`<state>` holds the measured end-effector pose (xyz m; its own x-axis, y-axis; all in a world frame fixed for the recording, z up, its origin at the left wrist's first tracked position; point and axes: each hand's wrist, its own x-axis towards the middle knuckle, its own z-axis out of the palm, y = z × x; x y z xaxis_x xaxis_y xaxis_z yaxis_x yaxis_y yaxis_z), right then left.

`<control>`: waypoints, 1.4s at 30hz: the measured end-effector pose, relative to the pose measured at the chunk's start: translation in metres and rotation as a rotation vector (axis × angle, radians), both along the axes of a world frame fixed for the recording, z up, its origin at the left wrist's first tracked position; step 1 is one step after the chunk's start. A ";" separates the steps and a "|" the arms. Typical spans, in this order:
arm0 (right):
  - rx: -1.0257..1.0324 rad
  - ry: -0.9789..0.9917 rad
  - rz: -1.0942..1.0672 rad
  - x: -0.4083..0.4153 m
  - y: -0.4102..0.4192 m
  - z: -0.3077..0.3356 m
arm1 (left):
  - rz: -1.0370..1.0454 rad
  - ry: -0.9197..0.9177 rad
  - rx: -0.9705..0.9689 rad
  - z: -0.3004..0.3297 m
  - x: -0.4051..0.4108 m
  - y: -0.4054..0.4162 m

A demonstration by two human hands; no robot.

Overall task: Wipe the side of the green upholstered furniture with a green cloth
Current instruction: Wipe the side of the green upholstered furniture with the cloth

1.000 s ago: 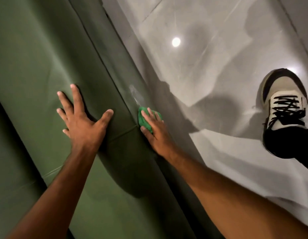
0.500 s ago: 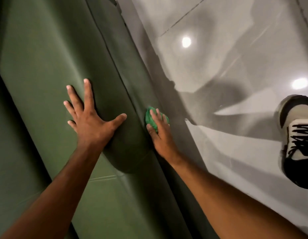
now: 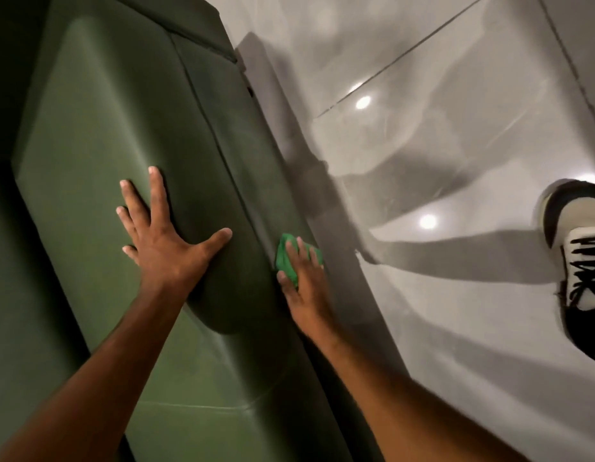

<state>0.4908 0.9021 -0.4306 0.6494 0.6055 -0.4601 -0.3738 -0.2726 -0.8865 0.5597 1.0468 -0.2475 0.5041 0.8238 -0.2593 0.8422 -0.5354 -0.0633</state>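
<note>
The green upholstered furniture (image 3: 99, 135) fills the left half of the view, its padded top facing me and its darker side panel dropping toward the floor. My left hand (image 3: 162, 241) lies flat on the padded top with fingers spread and holds nothing. My right hand (image 3: 304, 278) presses a bright green cloth (image 3: 284, 256) against the side panel, just right of the seam. Most of the cloth is hidden under my fingers.
Glossy grey floor tiles (image 3: 439, 145) with light reflections lie to the right of the furniture. My shoe (image 3: 579, 261), black and cream with black laces, stands at the right edge. A dark gap runs along the furniture's far left.
The view has shifted, showing more of the furniture's far end. My right hand with the cloth has slid a little along the side panel. The left hand stays pressed on top.
</note>
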 end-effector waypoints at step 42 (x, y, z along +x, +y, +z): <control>-0.049 -0.033 0.136 0.191 0.185 -0.011 | -0.155 0.021 0.119 -0.017 0.099 0.113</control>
<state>0.6817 1.0876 -0.4413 0.5781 0.6664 -0.4708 -0.3013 -0.3618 -0.8822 0.6585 1.1593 -0.2648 0.6231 0.7619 -0.1767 0.7480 -0.6465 -0.1502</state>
